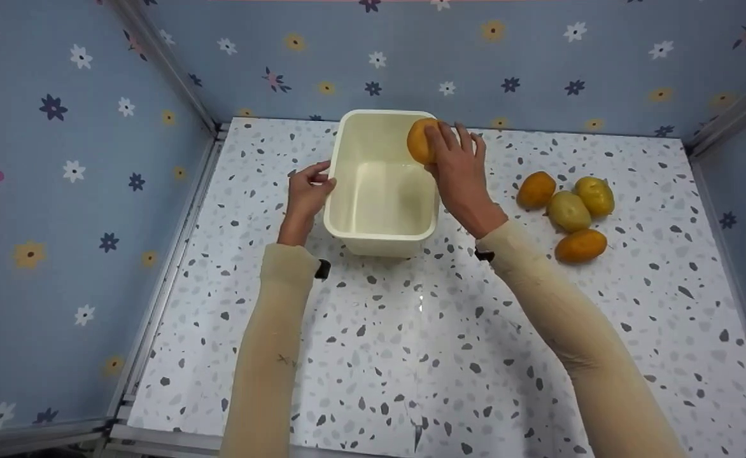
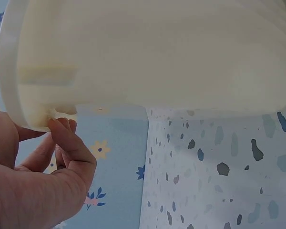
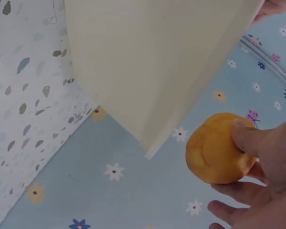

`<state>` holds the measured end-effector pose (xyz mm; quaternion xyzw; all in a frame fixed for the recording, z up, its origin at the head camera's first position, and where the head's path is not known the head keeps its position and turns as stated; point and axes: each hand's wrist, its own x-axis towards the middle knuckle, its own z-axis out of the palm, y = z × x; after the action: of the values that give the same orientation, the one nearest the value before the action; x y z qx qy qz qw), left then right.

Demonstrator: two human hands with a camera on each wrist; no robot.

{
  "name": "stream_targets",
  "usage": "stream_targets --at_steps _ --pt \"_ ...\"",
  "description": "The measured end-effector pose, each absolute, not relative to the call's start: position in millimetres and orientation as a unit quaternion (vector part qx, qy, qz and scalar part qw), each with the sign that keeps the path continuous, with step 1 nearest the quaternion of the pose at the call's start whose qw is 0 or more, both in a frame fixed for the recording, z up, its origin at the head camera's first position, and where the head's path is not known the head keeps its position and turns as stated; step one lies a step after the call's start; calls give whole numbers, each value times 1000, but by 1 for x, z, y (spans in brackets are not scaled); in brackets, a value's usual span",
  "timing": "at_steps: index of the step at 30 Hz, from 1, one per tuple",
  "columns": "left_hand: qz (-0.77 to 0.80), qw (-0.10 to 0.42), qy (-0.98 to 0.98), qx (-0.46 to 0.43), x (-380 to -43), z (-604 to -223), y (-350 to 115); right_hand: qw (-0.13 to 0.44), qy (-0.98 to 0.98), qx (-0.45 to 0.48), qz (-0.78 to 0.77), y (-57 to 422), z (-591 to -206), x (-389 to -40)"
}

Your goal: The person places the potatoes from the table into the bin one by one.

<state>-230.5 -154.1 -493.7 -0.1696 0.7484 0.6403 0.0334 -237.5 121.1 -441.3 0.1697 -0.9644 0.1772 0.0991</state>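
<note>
By the cream rectangular plastic bin (image 1: pixel 382 246) pinched in left fingers (image 2: pixel 74 149), a rounded orange fruit (image 1: pixel 420 141), judged firm, best held mid-body, was clamped in right fingers (image 3: pixel 245 192)

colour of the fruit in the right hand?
Orange-yellow; the held fruit shows best in the right wrist view.

A cream, close-fitting fabric left sleeve (image 1: pixel 268 346) bears a small dark, cross-like scribble (image 1: pixel 283 359) on its near part. The matching cream right sleeve (image 1: pixel 573 331) shows creases partway along. At the left cuff sits a small black block (image 1: pixel 323 270); the right cuff has a small black fitting (image 1: pixel 484 256). The left grip (image 1: pixel 307 194) and right grip (image 1: pixel 462 175) are bare hands.
</note>
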Motion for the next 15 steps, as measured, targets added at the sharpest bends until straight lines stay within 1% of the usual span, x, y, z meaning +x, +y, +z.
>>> stream_targets --at_steps 6,15 --pt "639 42 748 -175 -230 -492 -154 96 -964 180 171 109 -437 -242" --pt "639 36 749 -169 -228 -492 -153 67 -967 177 170 93 -436 -252"
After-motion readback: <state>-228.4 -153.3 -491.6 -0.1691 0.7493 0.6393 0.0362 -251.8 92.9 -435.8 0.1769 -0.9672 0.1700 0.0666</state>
